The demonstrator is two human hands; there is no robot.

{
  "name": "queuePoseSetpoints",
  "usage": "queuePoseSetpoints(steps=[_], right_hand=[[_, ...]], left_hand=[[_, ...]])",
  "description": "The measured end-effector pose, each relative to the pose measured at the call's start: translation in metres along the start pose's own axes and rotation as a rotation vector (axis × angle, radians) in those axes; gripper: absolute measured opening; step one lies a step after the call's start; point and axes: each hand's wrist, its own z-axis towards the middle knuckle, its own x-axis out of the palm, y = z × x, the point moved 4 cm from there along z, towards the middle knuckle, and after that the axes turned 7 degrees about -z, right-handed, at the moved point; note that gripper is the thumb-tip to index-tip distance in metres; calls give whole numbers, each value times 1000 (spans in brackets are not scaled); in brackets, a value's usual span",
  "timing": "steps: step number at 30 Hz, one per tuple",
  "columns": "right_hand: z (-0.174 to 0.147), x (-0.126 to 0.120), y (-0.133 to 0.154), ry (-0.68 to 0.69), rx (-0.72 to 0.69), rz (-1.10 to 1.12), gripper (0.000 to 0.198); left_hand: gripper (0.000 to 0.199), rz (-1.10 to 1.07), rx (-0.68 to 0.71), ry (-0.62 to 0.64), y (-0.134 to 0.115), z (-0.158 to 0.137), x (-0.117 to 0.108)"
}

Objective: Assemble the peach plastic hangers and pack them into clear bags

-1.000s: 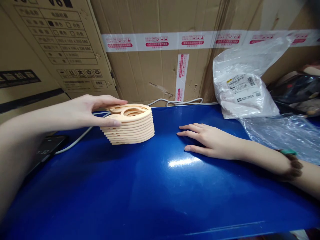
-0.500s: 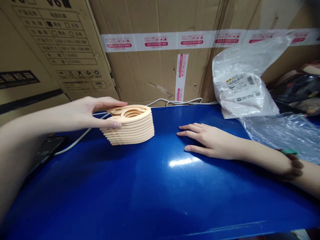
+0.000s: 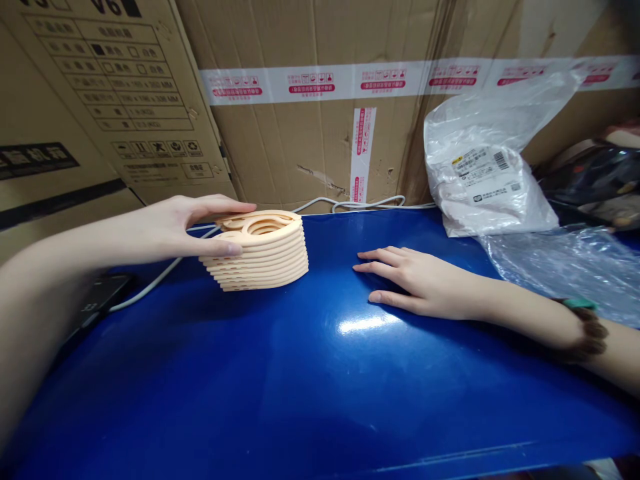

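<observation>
A stack of cream plastic pieces, several alike layers with curved openings in the top one, is at the left centre, by the back of the blue tabletop. My left hand grips its left end, thumb on the near side and fingers on the far side. Part of that end is hidden by the hand. I cannot tell whether the stack's underside touches the table. Right of the stack, and apart from it, my right hand lies palm down on the blue surface, fingers stretched out and holding nothing.
Cardboard boxes wall off the back and left. A white plastic bag with a label stands at the back right, clear plastic film before it. A white cable runs behind the stack towards a phone beneath my left arm.
</observation>
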Motion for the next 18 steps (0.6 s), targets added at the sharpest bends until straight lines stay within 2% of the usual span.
queuePoseSetpoints(steps=[13, 18], right_hand=[[0, 0, 0, 21, 1, -19, 56], [-1, 0, 0, -10, -3, -3, 54]], left_hand=[[69, 12, 13, 10, -2, 0, 1], [74, 17, 9, 4, -1, 0, 1]])
